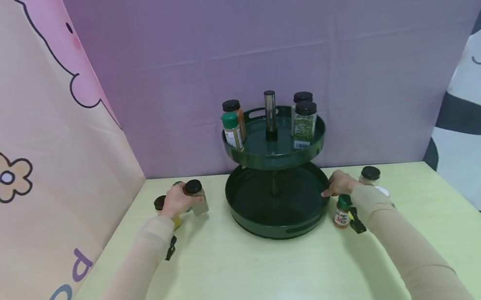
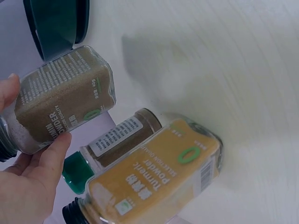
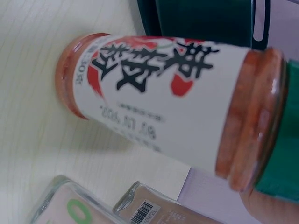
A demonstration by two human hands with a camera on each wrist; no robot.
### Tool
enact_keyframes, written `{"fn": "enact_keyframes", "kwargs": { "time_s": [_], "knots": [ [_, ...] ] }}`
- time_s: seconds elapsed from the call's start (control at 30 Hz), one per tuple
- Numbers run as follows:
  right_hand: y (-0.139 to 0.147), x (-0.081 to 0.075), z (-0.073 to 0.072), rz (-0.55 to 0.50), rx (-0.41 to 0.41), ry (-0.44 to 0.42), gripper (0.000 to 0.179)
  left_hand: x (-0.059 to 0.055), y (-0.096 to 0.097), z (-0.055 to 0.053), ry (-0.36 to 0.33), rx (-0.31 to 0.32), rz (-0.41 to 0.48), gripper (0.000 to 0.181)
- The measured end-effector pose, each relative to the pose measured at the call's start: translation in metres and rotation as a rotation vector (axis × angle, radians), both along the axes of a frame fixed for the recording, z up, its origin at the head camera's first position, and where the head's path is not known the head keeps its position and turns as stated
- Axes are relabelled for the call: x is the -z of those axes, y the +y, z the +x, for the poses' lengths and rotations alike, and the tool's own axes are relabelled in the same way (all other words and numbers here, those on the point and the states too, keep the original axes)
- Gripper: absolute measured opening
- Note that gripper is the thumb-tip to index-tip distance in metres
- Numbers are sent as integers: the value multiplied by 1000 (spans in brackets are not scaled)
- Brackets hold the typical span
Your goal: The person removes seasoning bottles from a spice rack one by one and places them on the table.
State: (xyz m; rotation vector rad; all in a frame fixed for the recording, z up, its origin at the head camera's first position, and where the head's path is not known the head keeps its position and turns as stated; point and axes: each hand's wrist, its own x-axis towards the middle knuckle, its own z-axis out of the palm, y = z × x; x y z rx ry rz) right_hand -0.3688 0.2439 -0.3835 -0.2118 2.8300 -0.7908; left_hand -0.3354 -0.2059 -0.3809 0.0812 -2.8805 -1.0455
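Note:
My left hand [image 1: 177, 201] grips a clear, black-lidded jar of brown cumin powder [image 2: 60, 98], left of the two-tier dark green turntable [image 1: 257, 226]. Beside that hand stand a turmeric powder jar [image 2: 159, 172] and a green-capped spice bottle [image 2: 124, 140]. At the turntable's right side, my right hand [image 1: 342, 183] pinches the lower tray's rim, with a fingertip over its inner edge; the rest of its grip is partly hidden. A green-capped bottle of red chili powder [image 3: 154, 93] stands just in front of the right hand, close to the wrist.
On the upper tray [image 1: 276, 158] are a green-capped bottle [image 1: 233, 133], an orange-brown jar [image 1: 241, 123] and two black-lidded jars, one with green flakes [image 1: 305, 126]. More jars [image 1: 370, 175] stand behind the right forearm. A metal post [image 1: 270, 110] rises through the turntable's middle. Purple cloth [image 1: 178, 142] hangs behind.

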Motion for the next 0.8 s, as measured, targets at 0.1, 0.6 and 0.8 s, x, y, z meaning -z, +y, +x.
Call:
{"fn": "enact_keyframes", "kwargs": {
  "time_s": [0.1, 0.6, 0.8],
  "knots": [
    [0, -1, 1, 3, -3, -1, 60, 1, 2, 1, -6, -6, -2, 54],
    [-2, -1, 2, 27, 4, 1, 59, 14, 2, 0, -40, -31, 29, 60],
    [-1, -3, 3, 38, 2, 0, 59, 17, 1, -1, -28, -31, 30, 62]
  ]
}}
